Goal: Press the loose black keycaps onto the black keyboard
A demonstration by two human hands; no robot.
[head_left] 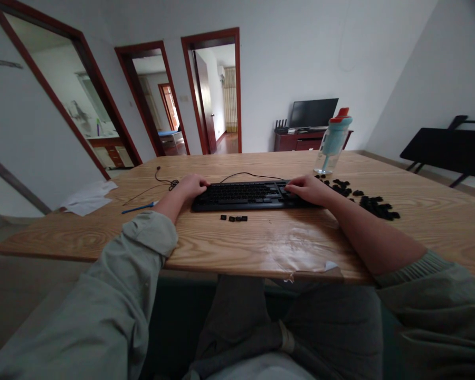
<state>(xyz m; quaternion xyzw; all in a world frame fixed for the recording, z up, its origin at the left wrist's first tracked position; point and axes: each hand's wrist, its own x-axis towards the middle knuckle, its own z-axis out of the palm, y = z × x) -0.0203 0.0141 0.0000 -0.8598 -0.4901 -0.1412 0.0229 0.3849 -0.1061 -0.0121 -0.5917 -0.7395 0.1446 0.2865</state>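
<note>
A black keyboard (243, 195) lies on the wooden table (261, 243), its cable running back over the tabletop. My left hand (190, 186) rests curled on the keyboard's left end. My right hand (307, 189) lies on its right end, fingers bent down over the keys; whether they pinch anything is hidden. Several loose black keycaps (234, 218) sit in a short row just in front of the keyboard. A larger scatter of black keycaps (374, 205) lies to the right of my right hand.
A light-blue bottle with a red cap (334, 141) stands behind the keyboard's right end. A blue pen (138, 208) and white papers (89, 198) lie at the table's left. A black bench (447, 148) stands at right; doorways and a TV at the back.
</note>
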